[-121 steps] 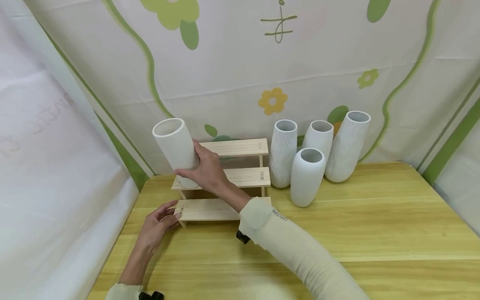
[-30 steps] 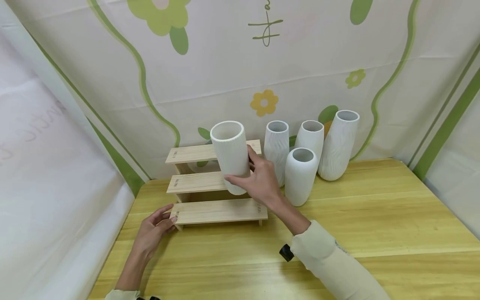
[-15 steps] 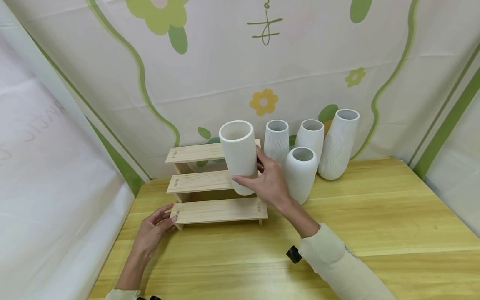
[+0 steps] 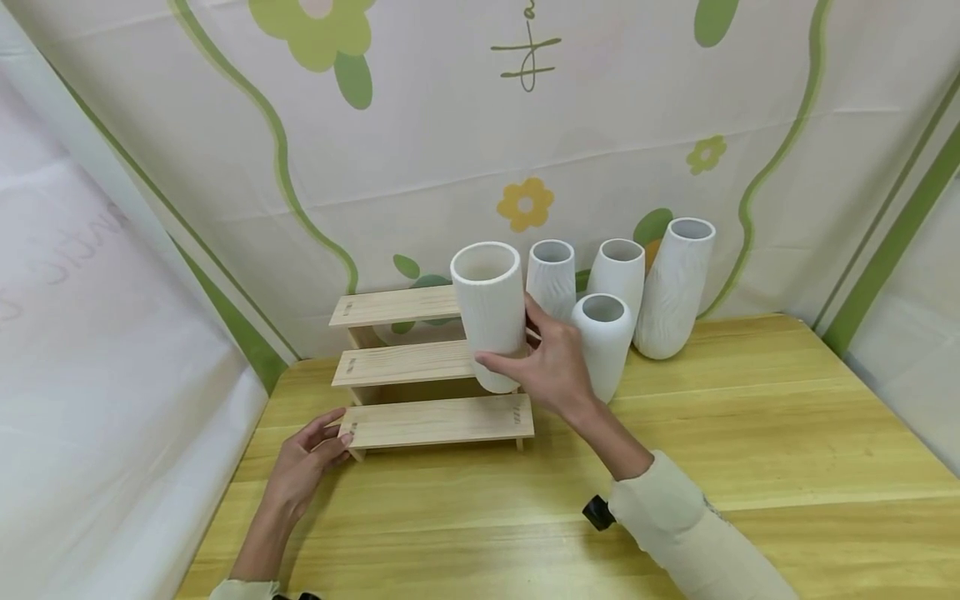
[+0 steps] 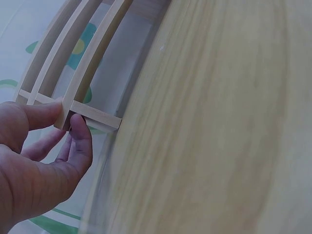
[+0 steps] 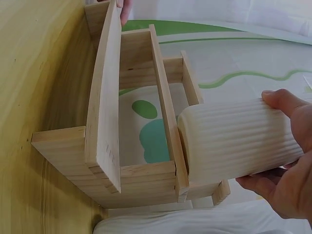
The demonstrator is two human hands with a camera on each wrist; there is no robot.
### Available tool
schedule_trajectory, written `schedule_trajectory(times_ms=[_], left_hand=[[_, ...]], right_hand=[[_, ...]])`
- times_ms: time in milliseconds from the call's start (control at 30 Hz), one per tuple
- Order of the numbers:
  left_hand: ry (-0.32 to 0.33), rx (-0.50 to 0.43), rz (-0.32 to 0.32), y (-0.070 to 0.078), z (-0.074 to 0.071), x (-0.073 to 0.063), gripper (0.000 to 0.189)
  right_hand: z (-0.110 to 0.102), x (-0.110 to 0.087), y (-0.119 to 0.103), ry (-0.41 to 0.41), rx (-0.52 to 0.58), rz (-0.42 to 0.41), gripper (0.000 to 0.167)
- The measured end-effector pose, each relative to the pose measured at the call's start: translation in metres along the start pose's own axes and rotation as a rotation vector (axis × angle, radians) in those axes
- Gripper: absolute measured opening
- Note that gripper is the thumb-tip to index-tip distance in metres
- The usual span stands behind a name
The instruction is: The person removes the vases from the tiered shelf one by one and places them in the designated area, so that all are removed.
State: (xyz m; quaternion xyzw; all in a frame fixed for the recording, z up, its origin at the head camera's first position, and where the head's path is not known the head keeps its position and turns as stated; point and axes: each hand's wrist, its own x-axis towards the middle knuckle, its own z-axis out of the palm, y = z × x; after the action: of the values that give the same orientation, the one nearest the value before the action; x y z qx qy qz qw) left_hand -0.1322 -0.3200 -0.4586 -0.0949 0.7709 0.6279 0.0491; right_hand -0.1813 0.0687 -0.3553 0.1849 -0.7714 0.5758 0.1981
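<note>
My right hand (image 4: 551,367) grips a white ribbed ceramic vase (image 4: 491,308) round its lower side, fingers on the right and thumb across the front. The vase is upright at the right end of the middle step of a three-step wooden display stand (image 4: 438,421). In the right wrist view the vase's base (image 6: 187,141) lies close against the middle board; whether it touches, I cannot tell. With thumb and fingers my left hand (image 4: 303,462) pinches the left end of the lowest board, also visible in the left wrist view (image 5: 90,73).
Several white vases stand right of the stand: a wavy one (image 4: 551,271), a rounded one (image 4: 606,346), another behind it (image 4: 621,271), and a tall one (image 4: 675,292). A printed cloth (image 4: 420,125) hangs behind the wooden table (image 4: 750,417).
Over four seconds my right hand has carried the ribbed vase from the middle step's left end to its right end, still creeping rightward lately. My left hand keeps its hold on the stand.
</note>
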Motion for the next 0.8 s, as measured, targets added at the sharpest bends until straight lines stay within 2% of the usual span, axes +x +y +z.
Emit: schedule_trajectory(times_ms=[367, 800], left_hand=[[0.006, -0.01, -0.001, -0.001, 0.0, 0.0, 0.063], [0.006, -0.002, -0.009, 0.0, 0.001, -0.001, 0.064]], right_hand=[[-0.01, -0.004, 0.0, 0.06, 0.01, 0.03, 0.083], [-0.022, -0.014, -0.002, 0.106, -0.028, 0.021, 0.085]])
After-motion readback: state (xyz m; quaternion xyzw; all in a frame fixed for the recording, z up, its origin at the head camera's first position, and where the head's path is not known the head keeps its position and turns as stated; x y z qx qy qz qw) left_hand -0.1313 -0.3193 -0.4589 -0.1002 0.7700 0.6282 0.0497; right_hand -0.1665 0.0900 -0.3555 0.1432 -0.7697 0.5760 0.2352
